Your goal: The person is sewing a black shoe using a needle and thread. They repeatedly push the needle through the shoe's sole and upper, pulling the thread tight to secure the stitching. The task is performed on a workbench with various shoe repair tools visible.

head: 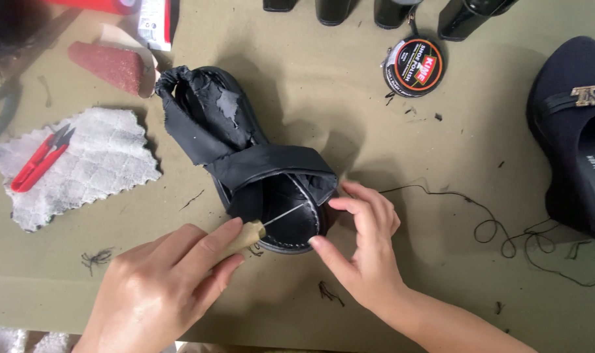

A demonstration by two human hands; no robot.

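Lowest in the frame, the left hand (163, 287) has its grip pinched together on the pale wooden handle of a thin steel awl (271, 219), whose needle runs up and right into the toe of the black leather sandal (271, 189) lying at frame centre on the olive-green table (350, 131). Just right of it, the right hand (369, 242) has its fingers clamped on the sandal's rim, thumb at the stitched edge and fingertips right beside the needle's path. That closeness is the likeliest trouble: if the awl breaks through suddenly, the point could jab a fingertip. A slanted push could also tear the leather, which already looks torn and peeling towards the heel.

Further right, loose black thread (500, 235) trails across the table and could snag or tangle. At middle left, red thread snips (39, 160) rest on a white quilted cloth (81, 167). At the upper edge sits a round tin of shoe polish (414, 67), well apart.
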